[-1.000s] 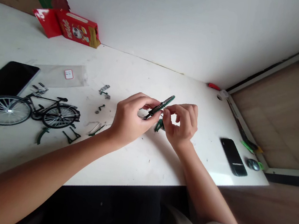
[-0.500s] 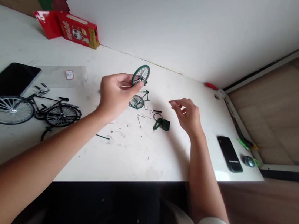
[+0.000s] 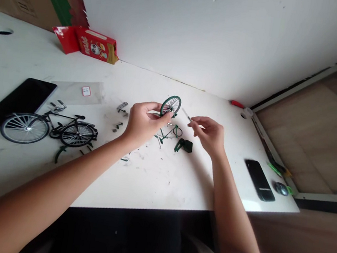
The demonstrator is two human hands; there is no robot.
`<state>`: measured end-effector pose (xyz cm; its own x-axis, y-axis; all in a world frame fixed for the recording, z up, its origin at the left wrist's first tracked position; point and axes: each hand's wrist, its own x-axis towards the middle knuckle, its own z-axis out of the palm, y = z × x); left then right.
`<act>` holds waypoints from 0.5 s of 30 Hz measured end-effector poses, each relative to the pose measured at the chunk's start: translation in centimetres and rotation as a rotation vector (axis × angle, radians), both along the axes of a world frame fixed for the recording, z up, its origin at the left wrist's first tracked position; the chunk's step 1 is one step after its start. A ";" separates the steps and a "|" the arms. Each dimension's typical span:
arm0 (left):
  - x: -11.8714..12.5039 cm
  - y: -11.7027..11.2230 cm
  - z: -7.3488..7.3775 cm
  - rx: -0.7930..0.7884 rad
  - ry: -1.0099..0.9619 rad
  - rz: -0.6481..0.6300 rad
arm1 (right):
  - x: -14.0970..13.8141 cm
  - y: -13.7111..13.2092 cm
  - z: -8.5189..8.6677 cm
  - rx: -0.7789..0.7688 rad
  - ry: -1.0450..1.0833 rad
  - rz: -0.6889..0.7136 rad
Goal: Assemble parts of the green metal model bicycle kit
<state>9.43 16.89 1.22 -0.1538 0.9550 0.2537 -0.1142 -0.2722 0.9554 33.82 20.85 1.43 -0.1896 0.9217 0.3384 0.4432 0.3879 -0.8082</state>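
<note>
My left hand (image 3: 146,124) pinches a small green model bicycle wheel (image 3: 171,104) near its hub and holds it upright above the table. To its right, my right hand (image 3: 208,133) is closed on a thin grey rod (image 3: 186,114); its fingers hide one end and its exact kind is unclear. The rod's free tip points up and left towards the wheel, apart from it. Below both hands lies a green model bicycle frame (image 3: 162,139), partly hidden by my left hand. Dark green small parts (image 3: 187,146) lie just right of the frame.
On the left stands an assembled black model bicycle (image 3: 60,127), before a dark tablet (image 3: 16,103) and a clear bag (image 3: 96,92). Loose parts (image 3: 122,106) lie left of my hand. A red box (image 3: 98,46) is at the wall; a black phone (image 3: 260,180) lies right.
My left hand and the wheel have come closer to my right hand. The rod now shows clearly in my right fingers. The view has shifted slightly.
</note>
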 end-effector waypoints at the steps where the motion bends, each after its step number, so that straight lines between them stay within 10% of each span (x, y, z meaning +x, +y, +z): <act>1: 0.2 -0.2 0.0 -0.021 -0.036 -0.033 | 0.0 -0.2 0.1 0.023 0.123 -0.023; 15: 1.3 -1.3 -0.1 -0.187 -0.141 -0.137 | -4.1 -5.0 1.4 0.265 0.332 -0.077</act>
